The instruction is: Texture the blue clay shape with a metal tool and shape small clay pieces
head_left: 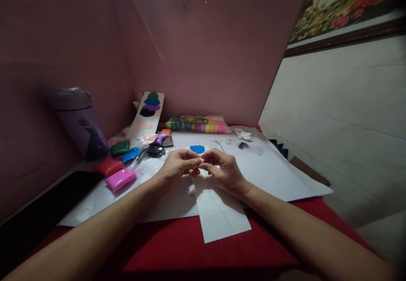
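My left hand [177, 163] and my right hand [226, 172] meet fingertip to fingertip at the middle, both closed in a pinch. Between them is a small white piece of modelling clay [201, 160], mostly covered by the fingers. Beneath the hands lies a white paper strip [218, 219] with a thin pencil line along it. Blue clay [197, 149] is spread in a patch at the strip's far end. A loose white clay lump [191, 189] rests beside the strip's left edge, just below my left hand.
At left lie clay packets in pink [120, 180], red [108, 167] and green [120, 147], near a purple tumbler [80, 124] and a black flat object [53, 205]. Behind stand a painted sample card [146, 114] and a multicoloured clay pack [198, 124]. White sheets cover the red cloth [165, 247].
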{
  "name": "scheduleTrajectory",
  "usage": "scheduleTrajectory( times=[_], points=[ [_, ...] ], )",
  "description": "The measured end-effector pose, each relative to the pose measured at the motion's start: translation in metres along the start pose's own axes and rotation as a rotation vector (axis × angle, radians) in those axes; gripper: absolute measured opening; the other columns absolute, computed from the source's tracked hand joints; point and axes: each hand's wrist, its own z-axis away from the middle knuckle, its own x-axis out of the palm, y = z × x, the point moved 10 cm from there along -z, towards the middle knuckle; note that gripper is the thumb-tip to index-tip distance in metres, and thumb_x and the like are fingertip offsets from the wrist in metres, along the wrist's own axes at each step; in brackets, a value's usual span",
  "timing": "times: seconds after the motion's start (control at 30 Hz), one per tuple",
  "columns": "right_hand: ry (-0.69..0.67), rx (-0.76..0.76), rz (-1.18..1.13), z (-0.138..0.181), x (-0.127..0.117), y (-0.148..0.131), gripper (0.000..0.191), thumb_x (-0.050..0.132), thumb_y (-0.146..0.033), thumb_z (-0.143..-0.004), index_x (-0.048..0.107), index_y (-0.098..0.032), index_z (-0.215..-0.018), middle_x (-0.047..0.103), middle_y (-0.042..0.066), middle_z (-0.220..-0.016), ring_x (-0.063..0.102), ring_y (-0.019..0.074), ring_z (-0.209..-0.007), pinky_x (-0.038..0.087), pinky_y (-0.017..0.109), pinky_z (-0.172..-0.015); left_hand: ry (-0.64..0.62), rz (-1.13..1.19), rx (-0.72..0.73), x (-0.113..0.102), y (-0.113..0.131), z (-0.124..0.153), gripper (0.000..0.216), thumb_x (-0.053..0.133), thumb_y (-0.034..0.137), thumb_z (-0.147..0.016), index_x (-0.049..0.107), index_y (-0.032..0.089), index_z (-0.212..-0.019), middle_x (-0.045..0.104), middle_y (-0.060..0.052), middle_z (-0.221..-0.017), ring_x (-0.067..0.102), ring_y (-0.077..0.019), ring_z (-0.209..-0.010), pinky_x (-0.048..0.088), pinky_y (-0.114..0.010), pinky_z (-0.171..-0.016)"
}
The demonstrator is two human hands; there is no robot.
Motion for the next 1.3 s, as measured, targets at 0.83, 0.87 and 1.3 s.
scheduleTrajectory(
  times=[0.83,0.87,1.3],
  points=[
    [0.102,0.357,-0.479,-0.002,-0.002,0.034,0.025,0.076,-0.035,-0.068,0.062,-0.015,-0.073,0.059,-0.003,-0.055,0.053,0.0096,-0.046,0.047,0.024,-0.047,0.179,0.013,0.086,-0.014,0.012,0.002,0.028,0.082,0.026,-0.056,0.067,0.01,-0.073,0.065,-0.003,-0.064,0.058,-0.0113,-0.053,0.047,-0.025,-0.055],
    [0.119,0.37,-0.486,-0.002,-0.003,0.036,0.026,0.076,-0.036,-0.067,0.062,-0.015,-0.074,0.059,-0.003,-0.055,0.053,0.0097,-0.047,0.047,0.024,-0.047,0.19,0.012,0.09,-0.016,0.013,0.002,0.029,0.082,0.027,-0.056,0.067,0.01,-0.073,0.065,-0.003,-0.064,0.058,-0.0118,-0.054,0.048,-0.025,-0.054],
    [0.082,0.295,-0.483,-0.003,0.002,0.028,0.025,0.075,-0.036,-0.069,0.063,-0.015,-0.077,0.06,-0.002,-0.06,0.056,0.0097,-0.052,0.05,0.022,-0.046,0.088,-0.046,0.074,-0.007,0.009,0.002,0.035,0.081,0.032,-0.061,0.069,0.013,-0.088,0.063,-0.001,-0.065,0.057,-0.0106,-0.054,0.045,-0.023,-0.051]
  ],
)
